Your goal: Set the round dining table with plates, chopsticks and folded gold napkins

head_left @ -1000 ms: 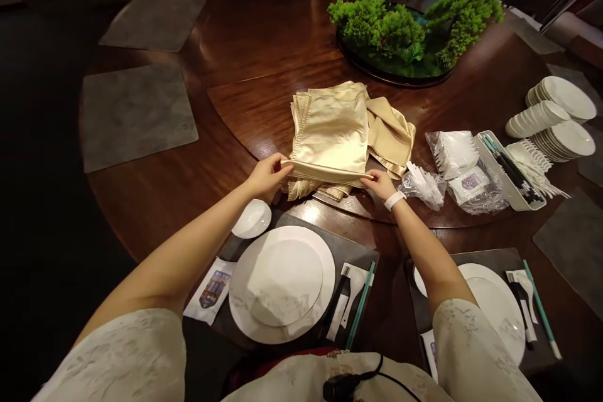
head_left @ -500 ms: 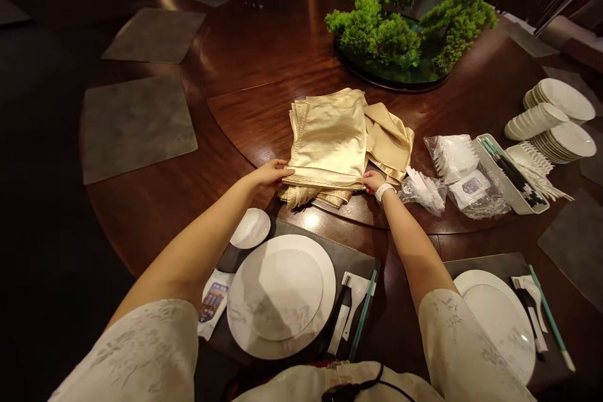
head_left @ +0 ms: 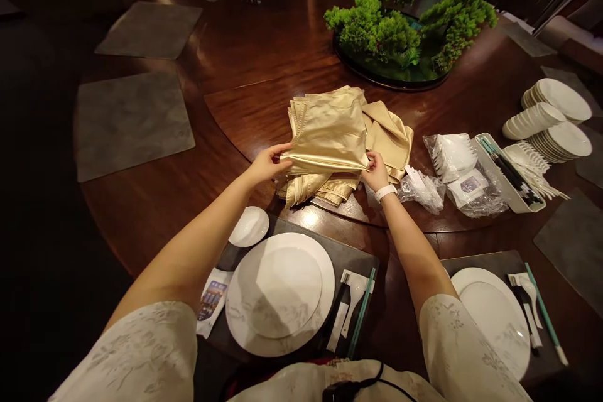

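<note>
A pile of gold satin napkins lies on the round wooden turntable, with more folded gold cloth beneath its near edge. My left hand pinches the near left corner of the upper napkin, thumb and fingers closed on its fold. At the near right corner, my right hand, with a white band on the wrist, grips the same cloth. Between the hands the near edge is slightly lifted and creased. A loosely folded gold napkin sits just right of the pile. How many layers each hand holds is hidden.
Nearest me are a large plate, a small dish, a spoon and green chopsticks. At right stand a chopstick tray, plastic-wrapped packets and stacked bowls. A green miniature tree display stands behind.
Both hands have moved slightly away from me, drawing the napkin's near edge up and back over the pile. The flat fold at the front is now raised and bunched.
</note>
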`<state>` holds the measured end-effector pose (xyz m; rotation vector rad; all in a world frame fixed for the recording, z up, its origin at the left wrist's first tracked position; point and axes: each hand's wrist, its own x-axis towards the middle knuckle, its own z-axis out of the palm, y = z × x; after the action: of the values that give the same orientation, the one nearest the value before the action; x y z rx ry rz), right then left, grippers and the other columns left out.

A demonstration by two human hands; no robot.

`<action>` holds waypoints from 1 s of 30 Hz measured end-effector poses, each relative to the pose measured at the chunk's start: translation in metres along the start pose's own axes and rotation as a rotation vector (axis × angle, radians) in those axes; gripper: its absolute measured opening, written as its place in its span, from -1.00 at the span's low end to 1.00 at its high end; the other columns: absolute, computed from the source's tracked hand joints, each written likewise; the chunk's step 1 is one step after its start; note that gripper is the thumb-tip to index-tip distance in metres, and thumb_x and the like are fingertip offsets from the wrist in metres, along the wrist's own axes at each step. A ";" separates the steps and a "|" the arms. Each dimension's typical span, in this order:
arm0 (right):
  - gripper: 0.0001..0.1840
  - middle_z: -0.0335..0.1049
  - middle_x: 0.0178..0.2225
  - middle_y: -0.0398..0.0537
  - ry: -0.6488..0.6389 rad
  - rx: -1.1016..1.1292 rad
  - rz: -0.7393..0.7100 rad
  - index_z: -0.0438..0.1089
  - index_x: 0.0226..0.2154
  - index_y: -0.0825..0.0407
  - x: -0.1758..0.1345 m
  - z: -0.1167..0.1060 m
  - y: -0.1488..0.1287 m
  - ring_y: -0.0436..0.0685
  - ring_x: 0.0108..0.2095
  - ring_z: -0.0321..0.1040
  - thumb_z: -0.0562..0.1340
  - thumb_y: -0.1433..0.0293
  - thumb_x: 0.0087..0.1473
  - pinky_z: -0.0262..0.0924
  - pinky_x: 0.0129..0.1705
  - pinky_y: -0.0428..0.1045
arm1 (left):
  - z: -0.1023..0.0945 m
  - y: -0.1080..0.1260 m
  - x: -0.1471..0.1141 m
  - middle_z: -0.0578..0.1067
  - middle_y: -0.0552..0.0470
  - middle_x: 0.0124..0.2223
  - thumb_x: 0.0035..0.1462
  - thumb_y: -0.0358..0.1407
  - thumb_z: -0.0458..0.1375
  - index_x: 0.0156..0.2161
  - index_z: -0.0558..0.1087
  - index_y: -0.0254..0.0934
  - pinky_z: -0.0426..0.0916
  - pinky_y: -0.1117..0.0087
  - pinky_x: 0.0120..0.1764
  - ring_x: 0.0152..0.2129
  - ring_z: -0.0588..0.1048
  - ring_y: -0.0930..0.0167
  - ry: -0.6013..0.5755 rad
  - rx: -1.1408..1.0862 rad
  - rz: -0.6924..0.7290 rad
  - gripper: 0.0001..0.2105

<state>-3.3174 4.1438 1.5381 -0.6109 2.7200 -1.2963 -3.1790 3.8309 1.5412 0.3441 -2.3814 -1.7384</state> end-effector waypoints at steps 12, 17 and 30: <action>-0.82 0.32 -0.13 0.21 0.046 -0.549 -0.240 0.45 -0.33 0.10 -0.030 0.012 0.005 0.30 -0.05 0.25 0.14 0.54 0.03 0.28 0.01 0.18 | 0.014 -0.009 -0.022 0.51 -0.11 -0.17 0.09 -0.35 0.10 -0.15 0.56 -0.22 0.34 0.25 -0.12 -0.15 0.46 0.22 0.196 0.847 0.303 -0.75; -0.73 0.35 0.03 0.16 -0.115 -0.421 -0.535 0.41 -0.25 0.04 -0.049 0.005 0.027 0.25 0.21 0.15 0.08 0.59 0.07 0.13 0.25 0.23 | 0.007 -0.027 -0.039 0.51 -0.18 -0.02 0.09 -0.30 0.08 -0.31 0.49 -0.27 0.32 0.13 0.01 -0.01 0.43 0.15 0.065 0.832 0.498 -0.84; -0.79 0.24 -0.54 -0.24 0.036 0.168 0.139 0.13 -0.50 -0.02 -0.034 0.008 0.027 0.00 -0.47 0.26 0.23 0.37 -0.09 0.26 -0.35 -0.10 | 0.022 -0.024 -0.040 0.42 0.13 -0.38 0.04 -0.15 0.19 -0.14 0.27 -0.22 0.33 0.44 -0.31 -0.44 0.43 0.45 0.039 0.148 0.042 -0.68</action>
<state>-3.2928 4.1660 1.5083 -0.3792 2.5914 -1.4923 -3.1447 3.8556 1.5118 0.3425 -2.4774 -1.5279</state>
